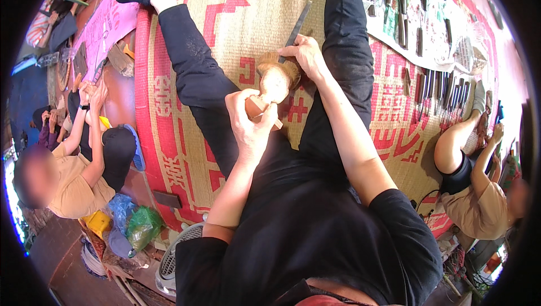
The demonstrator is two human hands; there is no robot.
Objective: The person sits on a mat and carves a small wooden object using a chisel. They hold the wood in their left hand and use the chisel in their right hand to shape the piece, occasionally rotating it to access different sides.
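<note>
Between my legs, I hold a light-brown wooden carving (276, 82) with rounded upper parts, brightly sunlit in its middle. My left hand (251, 120) is closed around its lower, blockier end, and the fingers hide part of that end. My right hand (307, 58) is closed on a long, flat, dark metal file (298, 29), which slants up and away to the right. The file's near end is beside the carving's upper right side; whether they touch I cannot tell.
My legs stretch over a red-and-straw patterned mat (231, 18). Many handled carving tools (403, 18) lie on a pale sheet at far right, with more slim tools (445, 94) nearer. People sit at left (84, 176) and right (479, 204). A grey fan (169, 261) stands by my left elbow.
</note>
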